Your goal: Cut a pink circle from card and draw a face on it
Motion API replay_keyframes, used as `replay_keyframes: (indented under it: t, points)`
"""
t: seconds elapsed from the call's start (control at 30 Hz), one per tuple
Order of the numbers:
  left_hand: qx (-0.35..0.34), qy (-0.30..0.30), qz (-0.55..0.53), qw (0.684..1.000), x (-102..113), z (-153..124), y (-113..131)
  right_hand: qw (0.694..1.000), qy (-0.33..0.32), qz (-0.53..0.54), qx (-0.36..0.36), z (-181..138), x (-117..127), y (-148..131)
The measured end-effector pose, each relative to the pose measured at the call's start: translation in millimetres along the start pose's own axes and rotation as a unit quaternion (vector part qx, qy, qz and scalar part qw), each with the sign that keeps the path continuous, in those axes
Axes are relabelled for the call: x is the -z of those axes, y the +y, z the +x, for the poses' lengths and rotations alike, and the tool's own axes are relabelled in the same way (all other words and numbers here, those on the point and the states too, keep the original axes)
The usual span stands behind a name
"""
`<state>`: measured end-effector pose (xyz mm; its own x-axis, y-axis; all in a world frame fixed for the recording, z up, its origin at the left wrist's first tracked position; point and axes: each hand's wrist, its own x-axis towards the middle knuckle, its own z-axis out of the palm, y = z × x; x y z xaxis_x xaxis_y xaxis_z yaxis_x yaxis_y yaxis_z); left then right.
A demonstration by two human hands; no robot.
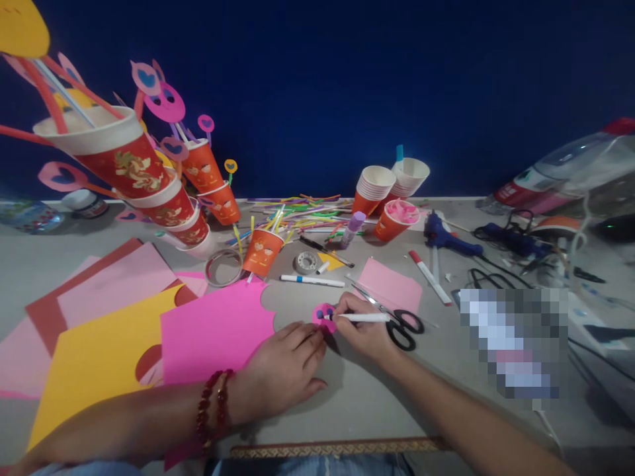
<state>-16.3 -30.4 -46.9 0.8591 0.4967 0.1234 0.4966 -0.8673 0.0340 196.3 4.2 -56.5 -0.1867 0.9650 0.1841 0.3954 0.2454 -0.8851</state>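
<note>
My right hand (361,325) grips a white marker pen (358,317) whose tip rests on a small pink paper circle (325,316) with a dark blue mark on it. My left hand (282,369) lies flat on the grey table, fingers stretched out, fingertips touching the circle's left edge; a red bead bracelet (213,408) is on that wrist. A bright pink sheet (213,334) with round cut-outs lies under the left hand's edge. Black-handled scissors (403,325) lie just right of my right hand.
Yellow (99,360), pale pink and red paper sheets lie at left. Red paper cups with straws and paper discs (129,165) lean at back left. Loose coloured straws (302,211), tape rolls, a second marker (311,280), stacked cups (372,188) and blue glue guns (449,239) fill the back.
</note>
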Motion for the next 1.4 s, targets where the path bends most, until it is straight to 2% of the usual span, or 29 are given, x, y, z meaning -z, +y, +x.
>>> replay_keyframes:
  t: [0.37,0.57,0.77,0.93,1.13,1.3,1.4]
  points:
    - [0.000,0.006,0.000,1.000,-1.0,-0.3,-0.2,1.000,-0.014,0.001,-0.001,0.5,0.2,-1.6]
    - [0.002,0.000,-0.001,1.000,-2.7,-0.7,0.0,1.000,0.002,0.001,-0.005,0.4,0.0,-1.3]
    - [0.005,-0.008,-0.004,1.000,-0.3,0.0,0.5,1.000,-0.020,0.009,0.000,1.3,0.6,-3.7]
    - [0.002,0.000,0.000,1.000,0.4,0.4,0.4,1.000,-0.001,0.007,-0.001,1.1,0.4,-3.0]
    - [0.001,-0.002,0.005,1.000,1.5,1.1,0.3,1.000,-0.018,0.013,-0.004,0.5,0.3,-2.4]
    - [0.003,-0.003,0.004,1.000,1.0,0.6,0.4,1.000,0.006,0.002,-0.010,-0.9,-0.6,0.8]
    - [0.005,-0.007,-0.001,1.000,0.6,0.0,0.4,1.000,-0.009,0.006,-0.007,-0.7,-0.4,0.6]
